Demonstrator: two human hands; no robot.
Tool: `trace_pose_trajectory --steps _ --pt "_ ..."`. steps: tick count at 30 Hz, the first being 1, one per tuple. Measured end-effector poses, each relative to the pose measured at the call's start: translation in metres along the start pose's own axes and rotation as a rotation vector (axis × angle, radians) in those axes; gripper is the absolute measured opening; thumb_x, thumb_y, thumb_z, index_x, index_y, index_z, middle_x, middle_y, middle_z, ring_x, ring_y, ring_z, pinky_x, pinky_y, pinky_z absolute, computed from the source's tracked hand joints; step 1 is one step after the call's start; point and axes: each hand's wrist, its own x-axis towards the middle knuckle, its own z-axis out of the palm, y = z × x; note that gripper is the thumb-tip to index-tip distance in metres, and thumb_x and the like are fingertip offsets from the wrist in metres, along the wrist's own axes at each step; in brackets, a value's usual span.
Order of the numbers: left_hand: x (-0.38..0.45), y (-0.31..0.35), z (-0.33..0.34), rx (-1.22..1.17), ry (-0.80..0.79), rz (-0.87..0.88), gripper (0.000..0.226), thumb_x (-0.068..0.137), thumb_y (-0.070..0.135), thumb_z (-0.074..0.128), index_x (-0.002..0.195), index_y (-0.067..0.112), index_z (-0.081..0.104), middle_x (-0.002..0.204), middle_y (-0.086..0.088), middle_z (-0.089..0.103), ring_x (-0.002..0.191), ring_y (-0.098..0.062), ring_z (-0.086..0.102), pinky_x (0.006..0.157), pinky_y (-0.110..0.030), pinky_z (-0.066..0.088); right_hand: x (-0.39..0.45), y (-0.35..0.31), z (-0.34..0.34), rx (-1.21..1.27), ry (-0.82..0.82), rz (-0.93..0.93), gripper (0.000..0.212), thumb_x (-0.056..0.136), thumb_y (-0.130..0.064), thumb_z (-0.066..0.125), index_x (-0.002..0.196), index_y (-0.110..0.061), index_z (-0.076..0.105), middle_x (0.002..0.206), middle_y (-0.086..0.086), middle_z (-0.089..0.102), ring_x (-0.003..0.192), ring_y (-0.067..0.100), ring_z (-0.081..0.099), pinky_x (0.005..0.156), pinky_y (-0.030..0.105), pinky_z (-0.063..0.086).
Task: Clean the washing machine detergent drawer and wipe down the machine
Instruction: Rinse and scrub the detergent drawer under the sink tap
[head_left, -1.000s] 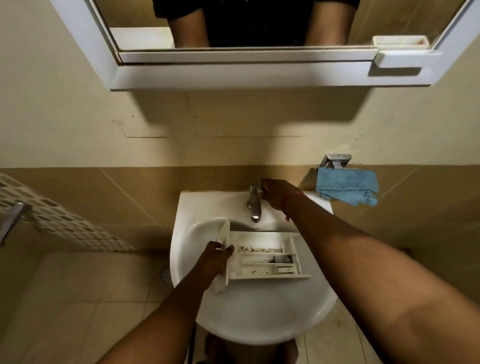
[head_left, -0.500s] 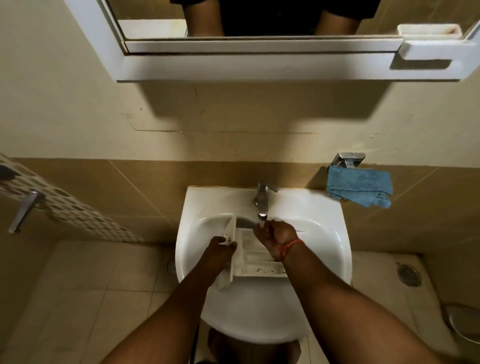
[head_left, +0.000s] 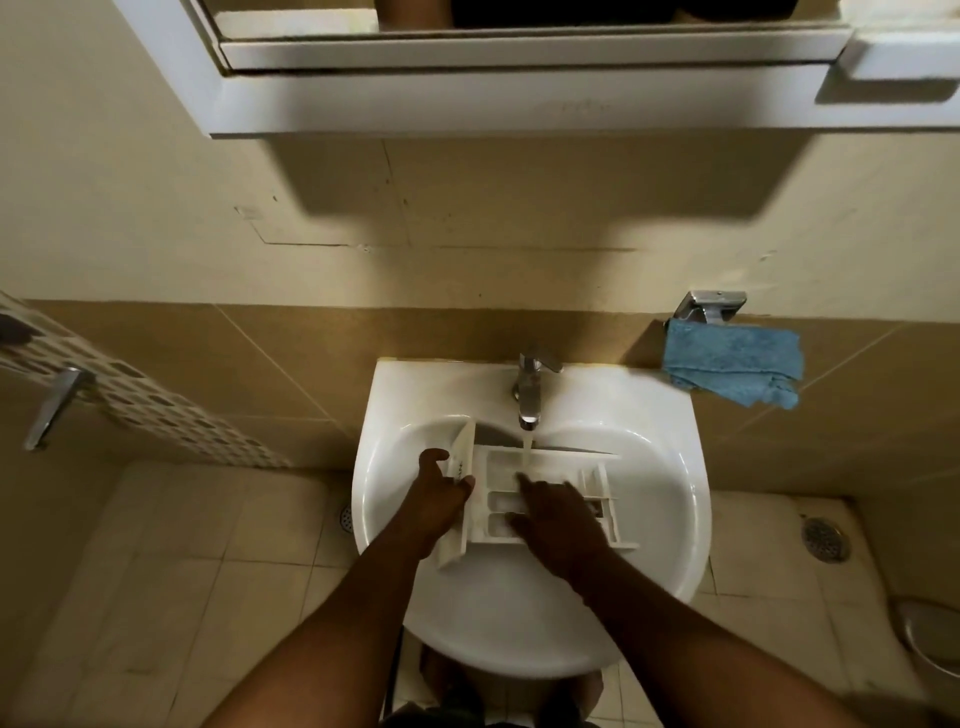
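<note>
- The front panel of the white detergent drawer is gripped by the left hand, with the thumb curled over the panel's near face and the fingers wrapped round its far side.
- The right hand is laid over the drawer's compartments, palm down; its fingers are stretched out and spread, and their tips are pressed into the compartments near the panel end.
- Nothing is clasped by the right hand; only the drawer's inside is touched by it.
- The drawer is held inside the basin of the white sink, lying lengthwise from left to right, with its open side turned up and its front panel at the left end.
- A thin stream of water is seen falling from the chrome tap into the drawer's far compartment, just beyond the right hand's fingertips.
- The tap is mounted at the middle of the sink's back edge, against the tiled wall.
- A blue cloth is draped from a chrome holder fixed to the wall, just beside the sink's right back corner and well apart from both hands.
- A white mirror frame is mounted on the wall above the sink.
- A chrome handle is seen at the left edge, beside a band of patterned tiles.
- A round floor drain is set into the tiled floor to the right of the sink.
</note>
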Motion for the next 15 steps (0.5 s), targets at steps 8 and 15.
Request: trace_pose_trajectory --steps 8,15 --pt "-0.003 -0.001 0.003 0.064 0.013 0.056 0.048 0.097 0.024 0.059 0.132 0.031 0.028 0.115 -0.011 0.060 0.100 -0.027 0.062 0.084 -0.042 0.058 0.033 -0.047 -0.021 0.090 -0.209 0.043 0.052 0.091 -0.035 0.060 0.136 -0.012 0.046 0.134 0.011 0.054 0.119 0.030 0.055 0.104 0.041 0.044" --pt "-0.003 -0.004 0.004 0.067 0.015 0.078 0.043 0.100 0.023 0.053 0.133 0.028 0.026 0.118 -0.011 0.058 0.102 -0.027 0.061 0.087 -0.040 0.055 0.014 0.023 -0.025 -0.166 -0.242 0.253 0.053 0.088 -0.053 0.051 0.130 -0.021 0.050 0.136 0.006 0.053 0.124 0.027 0.051 0.109 0.046 0.032"
